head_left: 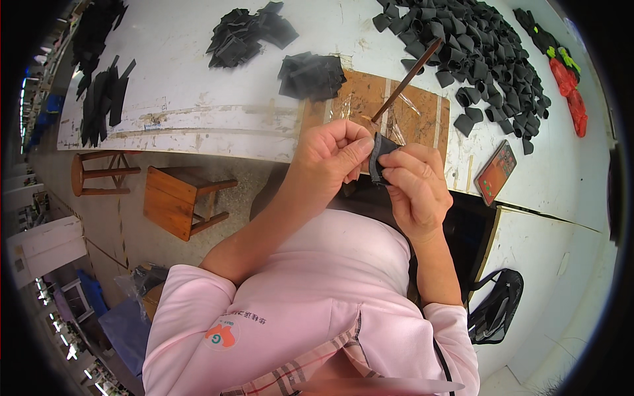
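While the right hand [417, 183] pinches 1 black piece [387, 146] at the board's [430, 111] near edge, the left hand [335, 155] presses thumb to finger beside it, grip unclear. Likely edge-work; next move calls for steadiness. Beyond: stick [408, 80], pile [485, 49].

1. The fabric piece [378, 157] is coloured black, with a greyer strip shown along one edge.
2. The heaped pieces [489, 53] are coloured black.
3. The tabletop [178, 72] is coloured white and streaked with brownish marks.
4. The board [429, 113] is toned orange-brown and mottled darker.
5. The shirt [330, 254] is dyed pale pink; its collar [323, 360] is checked in pinkish tan and dark lines.
6. The square-topped stool [170, 201] is finished in orange-brown.
7. The crumpled plastic [576, 119] is coloured bright red.
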A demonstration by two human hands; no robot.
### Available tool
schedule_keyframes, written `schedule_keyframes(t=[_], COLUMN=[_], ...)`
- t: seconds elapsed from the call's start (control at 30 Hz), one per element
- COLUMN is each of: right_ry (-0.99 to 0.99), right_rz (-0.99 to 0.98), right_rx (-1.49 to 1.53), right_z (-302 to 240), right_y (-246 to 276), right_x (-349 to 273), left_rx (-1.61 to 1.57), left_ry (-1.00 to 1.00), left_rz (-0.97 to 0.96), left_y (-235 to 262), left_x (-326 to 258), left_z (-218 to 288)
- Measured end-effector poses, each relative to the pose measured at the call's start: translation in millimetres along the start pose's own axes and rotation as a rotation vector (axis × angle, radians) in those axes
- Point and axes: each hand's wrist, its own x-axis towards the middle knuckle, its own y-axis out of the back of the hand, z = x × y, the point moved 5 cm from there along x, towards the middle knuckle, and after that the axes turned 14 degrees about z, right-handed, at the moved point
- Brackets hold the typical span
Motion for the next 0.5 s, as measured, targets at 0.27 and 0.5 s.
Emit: schedule_keyframes(t=[0.27, 0.5], right_ry=[-0.824, -1.056], right_rz=[-0.005, 0.053], right_rx=[0.288, 0.294], right_z=[24, 27], right_y=[-10, -14], right_x=[-9, -9], left_rx=[0.519, 0.697], left_ry=[-0.611, -0.983], left_rz=[0.205, 0.191], left_y=[-4, -12], left_x=[-9, -11], left_z=[16, 22])
